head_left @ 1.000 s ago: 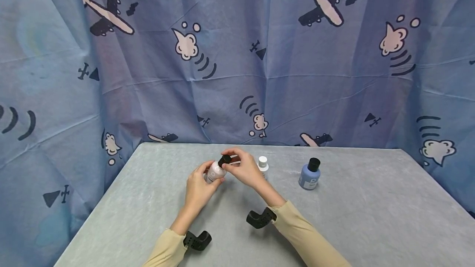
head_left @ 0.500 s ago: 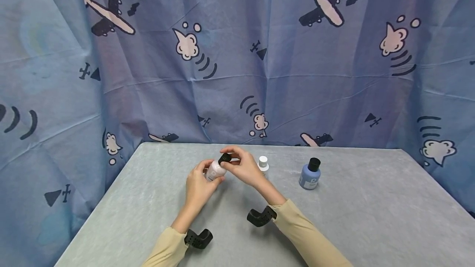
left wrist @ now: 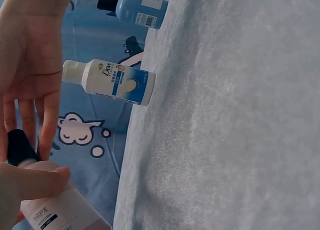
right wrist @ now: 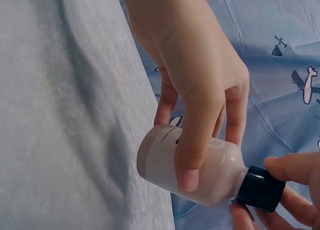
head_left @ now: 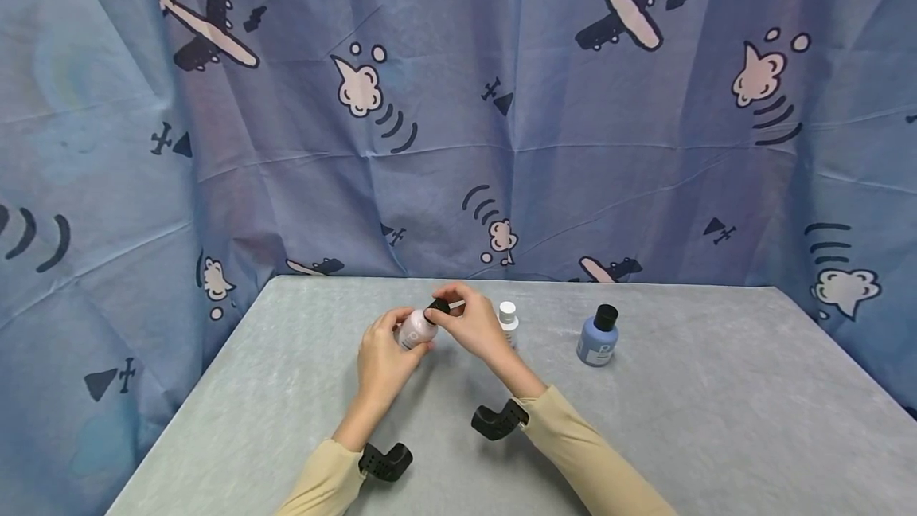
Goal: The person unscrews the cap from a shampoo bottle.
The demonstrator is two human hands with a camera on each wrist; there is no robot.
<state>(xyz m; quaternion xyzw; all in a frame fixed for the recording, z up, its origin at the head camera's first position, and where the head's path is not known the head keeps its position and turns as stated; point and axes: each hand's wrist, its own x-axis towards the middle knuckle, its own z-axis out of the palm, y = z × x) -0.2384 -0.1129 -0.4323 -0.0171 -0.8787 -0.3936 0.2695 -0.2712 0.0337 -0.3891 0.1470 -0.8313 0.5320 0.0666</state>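
My left hand (head_left: 387, 357) grips the body of a pale pink bottle (right wrist: 220, 165), thumb across one side and fingers round the other. The bottle is held tilted above the table, its neck leaning to the right. At its top, my right hand (head_left: 473, 326) pinches the black cap (right wrist: 261, 188) between thumb and fingers. The cap sits at the bottle's neck; whether it is loose I cannot tell. In the left wrist view, printed text shows on the bottle's label (left wrist: 50, 215), and its lower end runs out of the frame.
Behind the right hand, a white Dove bottle (left wrist: 117, 83) with a white cap stands on the grey-covered table (head_left: 716, 404). Farther right is a blue bottle (head_left: 598, 341) with a black cap. A blue airplane-print curtain (head_left: 444, 118) hangs behind the table's far edge.
My right hand's fingers have shifted slightly to the right on the black cap. The left hand keeps its grip on the pink bottle, and the other bottles stand unmoved.
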